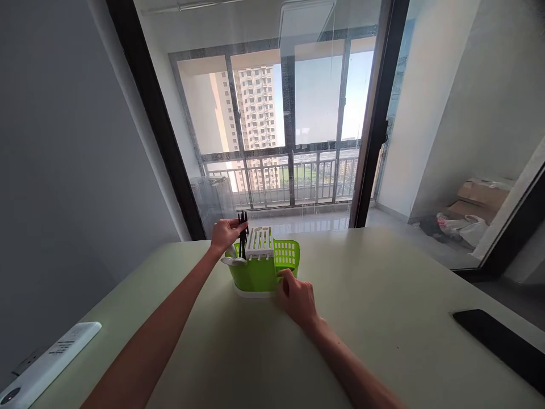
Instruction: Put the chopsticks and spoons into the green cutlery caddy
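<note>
A green utensil caddy [255,276] with a white base stands upright on the table. My left hand [226,233] is closed in a pinch around the upper part of several black chopsticks [242,247], whose lower ends drop into the caddy's left compartment. White spoons [234,261] lean out over the rim on that same side. A white slotted rack [260,241] sits on top of the caddy's middle section. With curled fingers, my right hand [298,294] grips the front right of the caddy, beside its perforated right compartment; the fingertips are partly hidden.
The pale table [361,318] spreads around the caddy. A white elongated device [63,346] lies at the left edge, and a flat black object [502,343] at the right edge. Behind the table is a dark-framed glass door [370,142]; cardboard boxes [481,199] and bags are on the floor beyond.
</note>
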`<state>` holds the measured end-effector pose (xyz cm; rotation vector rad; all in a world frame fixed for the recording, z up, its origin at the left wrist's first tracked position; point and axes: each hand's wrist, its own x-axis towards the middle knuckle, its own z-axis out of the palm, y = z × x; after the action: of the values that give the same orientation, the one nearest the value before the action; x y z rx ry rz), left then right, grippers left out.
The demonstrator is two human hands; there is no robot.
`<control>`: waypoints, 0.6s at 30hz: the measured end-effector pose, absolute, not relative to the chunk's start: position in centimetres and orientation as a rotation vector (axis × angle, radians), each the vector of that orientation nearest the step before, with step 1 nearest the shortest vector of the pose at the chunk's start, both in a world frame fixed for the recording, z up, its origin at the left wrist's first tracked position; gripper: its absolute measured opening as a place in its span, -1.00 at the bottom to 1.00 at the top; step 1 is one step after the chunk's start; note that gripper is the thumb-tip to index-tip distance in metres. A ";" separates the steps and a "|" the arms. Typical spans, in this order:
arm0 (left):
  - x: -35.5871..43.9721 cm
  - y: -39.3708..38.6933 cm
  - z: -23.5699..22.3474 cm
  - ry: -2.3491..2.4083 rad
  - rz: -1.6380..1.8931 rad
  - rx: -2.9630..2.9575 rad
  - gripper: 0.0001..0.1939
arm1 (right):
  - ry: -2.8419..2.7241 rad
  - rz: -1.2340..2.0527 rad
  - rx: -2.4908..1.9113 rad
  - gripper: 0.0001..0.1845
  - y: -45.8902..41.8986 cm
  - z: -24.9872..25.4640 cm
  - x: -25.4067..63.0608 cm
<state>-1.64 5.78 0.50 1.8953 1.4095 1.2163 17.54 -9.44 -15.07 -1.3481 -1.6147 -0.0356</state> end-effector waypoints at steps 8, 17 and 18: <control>-1.7 5.2 0.8 1.368 1.238 1.892 -0.54 | -1.632 -0.026 -1.346 -0.78 -9.4 -15.2 17.6; -2.3 4.9 0.8 1.233 1.439 1.645 -0.57 | -1.672 -0.015 -1.327 -0.78 -9.5 -15.2 17.9; -2.6 5.1 1.0 1.204 1.478 1.593 -0.59 | -1.674 -0.015 -1.327 -0.78 -9.5 -15.2 17.9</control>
<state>-2.63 5.07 0.96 1.5930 1.2041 1.4780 17.90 -9.51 -15.19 -1.3268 -1.6739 -0.0153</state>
